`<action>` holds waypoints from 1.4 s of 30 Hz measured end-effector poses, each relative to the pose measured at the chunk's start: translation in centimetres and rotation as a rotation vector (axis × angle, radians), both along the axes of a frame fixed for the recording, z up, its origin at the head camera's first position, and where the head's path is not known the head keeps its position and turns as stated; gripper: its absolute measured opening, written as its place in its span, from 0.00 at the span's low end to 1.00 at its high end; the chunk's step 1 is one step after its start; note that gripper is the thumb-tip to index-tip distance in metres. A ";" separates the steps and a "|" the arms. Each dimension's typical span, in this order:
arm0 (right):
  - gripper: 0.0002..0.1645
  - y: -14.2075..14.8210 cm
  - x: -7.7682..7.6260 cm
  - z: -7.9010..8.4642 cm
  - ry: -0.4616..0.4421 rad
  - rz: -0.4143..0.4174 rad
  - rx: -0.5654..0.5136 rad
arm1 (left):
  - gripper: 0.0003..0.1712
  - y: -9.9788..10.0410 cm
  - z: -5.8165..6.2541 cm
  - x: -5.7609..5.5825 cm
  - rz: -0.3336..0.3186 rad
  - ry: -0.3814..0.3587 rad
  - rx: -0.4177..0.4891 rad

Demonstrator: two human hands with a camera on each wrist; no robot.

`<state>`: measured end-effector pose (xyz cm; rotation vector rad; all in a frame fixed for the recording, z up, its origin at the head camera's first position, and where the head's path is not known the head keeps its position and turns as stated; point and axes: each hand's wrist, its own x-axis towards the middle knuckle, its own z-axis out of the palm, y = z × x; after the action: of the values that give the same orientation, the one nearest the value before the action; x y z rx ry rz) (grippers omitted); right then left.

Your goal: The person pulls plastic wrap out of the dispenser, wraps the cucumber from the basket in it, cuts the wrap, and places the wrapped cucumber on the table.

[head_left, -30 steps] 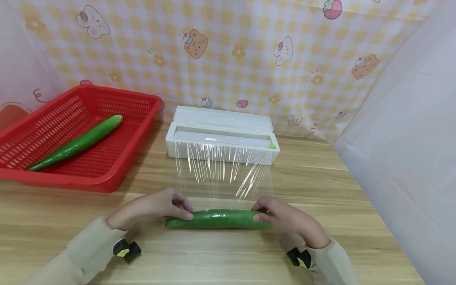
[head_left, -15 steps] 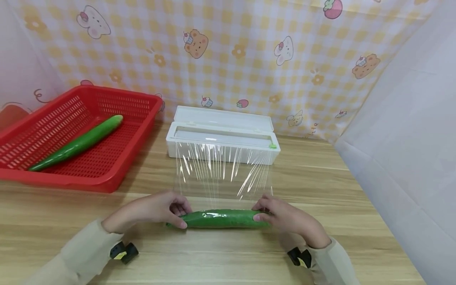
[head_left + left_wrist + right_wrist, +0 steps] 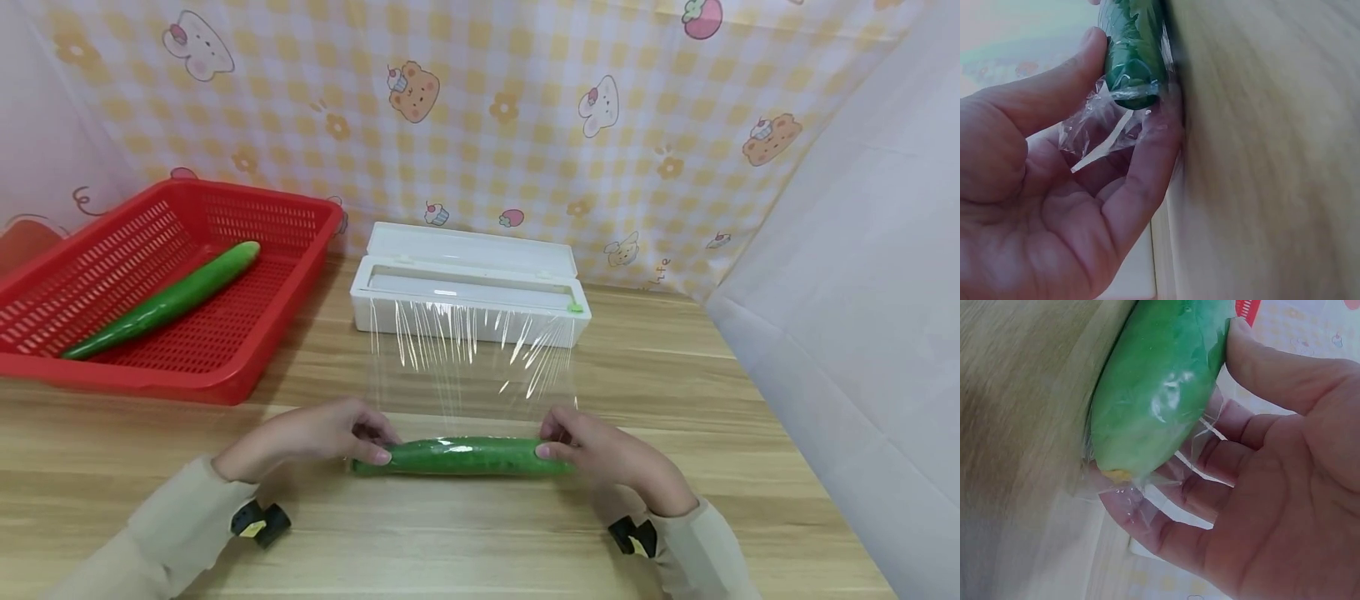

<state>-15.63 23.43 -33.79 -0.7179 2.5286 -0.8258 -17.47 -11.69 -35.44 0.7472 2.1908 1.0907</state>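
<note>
Cucumber [image 3: 465, 457] in clear film [image 3: 468, 367]; left hand [image 3: 333, 435], right hand [image 3: 603, 450] clamped on opposite ends; backdrop cloth [image 3: 480, 158] reads "life".

The dispenser [image 3: 472, 265] stands behind the nearer cucumber [image 3: 465, 457], right of the basket [image 3: 217, 382].

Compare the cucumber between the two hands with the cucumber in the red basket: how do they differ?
Handling: the left hand and right hand hold the front cucumber; neither touches the basket cucumber.
Pose: the front cucumber lies nearly straight across the head view; the basket cucumber slants.
Film: clear film joins the front cucumber to the white box; none runs from the box to the basket cucumber.
Shared: both are long and green.
</note>
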 end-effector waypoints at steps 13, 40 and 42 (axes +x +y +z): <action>0.10 -0.4 0.3 0.2 0.089 -0.021 0.077 | 0.12 -0.3 -0.2 -0.4 0.042 -0.118 0.059; 0.28 0.7 0.4 0.0 0.201 0.052 0.117 | 0.10 -0.4 -0.1 -1.0 0.125 -0.164 0.056; 0.29 1.2 0.0 -0.3 0.183 0.068 0.062 | 0.10 -0.4 -0.1 -1.1 0.133 -0.163 0.053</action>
<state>-15.60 24.63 -34.07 -0.8898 2.6603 -0.6833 -18.54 -12.08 -35.54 0.5205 2.1039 1.2347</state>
